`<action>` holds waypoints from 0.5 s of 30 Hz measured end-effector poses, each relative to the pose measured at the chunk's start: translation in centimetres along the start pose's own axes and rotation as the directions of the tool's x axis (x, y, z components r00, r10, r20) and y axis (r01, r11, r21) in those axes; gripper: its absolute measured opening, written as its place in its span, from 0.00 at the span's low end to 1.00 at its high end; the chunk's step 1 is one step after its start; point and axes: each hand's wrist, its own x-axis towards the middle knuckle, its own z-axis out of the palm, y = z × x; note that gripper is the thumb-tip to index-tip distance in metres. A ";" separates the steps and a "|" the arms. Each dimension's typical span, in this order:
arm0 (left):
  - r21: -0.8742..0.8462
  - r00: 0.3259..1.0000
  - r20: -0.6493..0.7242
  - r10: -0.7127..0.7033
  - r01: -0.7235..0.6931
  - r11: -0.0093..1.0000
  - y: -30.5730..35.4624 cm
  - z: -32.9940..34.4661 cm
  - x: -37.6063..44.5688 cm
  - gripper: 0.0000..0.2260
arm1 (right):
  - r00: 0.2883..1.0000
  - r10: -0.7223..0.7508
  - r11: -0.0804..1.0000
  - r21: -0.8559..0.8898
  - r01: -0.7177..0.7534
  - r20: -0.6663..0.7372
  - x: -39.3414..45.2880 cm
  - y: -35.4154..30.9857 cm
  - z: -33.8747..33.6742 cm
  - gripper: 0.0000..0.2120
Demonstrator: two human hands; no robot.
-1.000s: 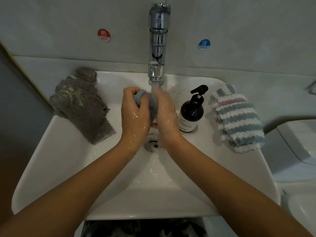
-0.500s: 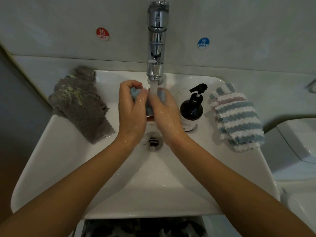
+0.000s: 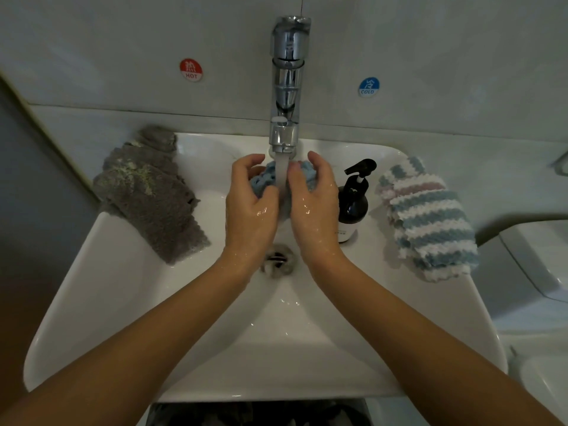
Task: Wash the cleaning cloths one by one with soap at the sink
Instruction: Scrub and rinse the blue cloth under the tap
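Both hands hold a small light-blue cloth (image 3: 260, 179) under the running water of the chrome tap (image 3: 287, 84), above the white sink (image 3: 123, 302). My left hand (image 3: 250, 210) grips its left part, fingers curled over the top. My right hand (image 3: 313, 207) grips its right part. Most of the cloth is hidden between the wet hands. A dark pump bottle of soap (image 3: 353, 204) stands just right of my right hand. A grey cloth (image 3: 150, 192) lies on the sink's left rim. A blue, white and pink striped cloth (image 3: 427, 216) lies on the right rim.
The drain (image 3: 278, 259) sits below the hands. Red HOT (image 3: 191, 70) and blue COLD (image 3: 368, 87) stickers are on the wall behind. A white toilet (image 3: 534, 259) stands to the right of the sink.
The hands have drawn apart a little and risen toward the spout, spreading the blue cloth so the water stream now falls between them.
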 end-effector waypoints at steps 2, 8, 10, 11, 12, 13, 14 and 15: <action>-0.015 0.999 -0.022 0.045 -0.046 0.999 0.3 0.2 -0.3 0.18 | 0.998 -0.065 0.993 -0.097 0.066 0.019 -0.1 0.2 0.2 0.20; -0.003 0.994 -0.052 0.100 -0.100 0.995 0.1 -0.2 -0.2 0.16 | 0.994 -0.025 0.967 -0.248 0.051 0.108 0.7 0.8 0.2 0.15; 0.031 0.997 -0.037 0.063 -0.062 0.998 0.0 -0.1 -0.1 0.16 | 0.996 -0.026 0.971 -0.236 0.044 0.080 1.0 0.9 0.1 0.13; 0.050 1.000 -0.022 0.021 -0.020 0.999 0.0 0.0 -0.1 0.15 | 0.998 -0.038 0.968 -0.246 0.049 0.048 1.1 0.8 0.1 0.11; 0.061 1.000 -0.009 -0.030 0.031 0.998 0.1 0.2 0.0 0.12 | 0.998 -0.056 0.963 -0.261 0.059 0.019 1.2 0.8 0.0 0.10; 0.056 0.997 0.000 -0.081 0.081 0.995 0.2 0.3 0.1 0.09 | 0.997 -0.081 0.959 -0.272 0.079 0.002 1.3 0.7 0.0 0.10; 0.044 0.992 0.005 -0.123 0.123 0.991 0.4 0.5 0.2 0.08 | 0.996 -0.085 0.962 -0.260 0.076 -0.023 1.4 0.7 0.0 0.12; 0.038 0.988 0.008 -0.157 0.156 0.987 0.6 0.6 0.3 0.10 | 0.997 -0.063 0.974 -0.221 0.050 -0.053 1.4 0.5 0.0 0.15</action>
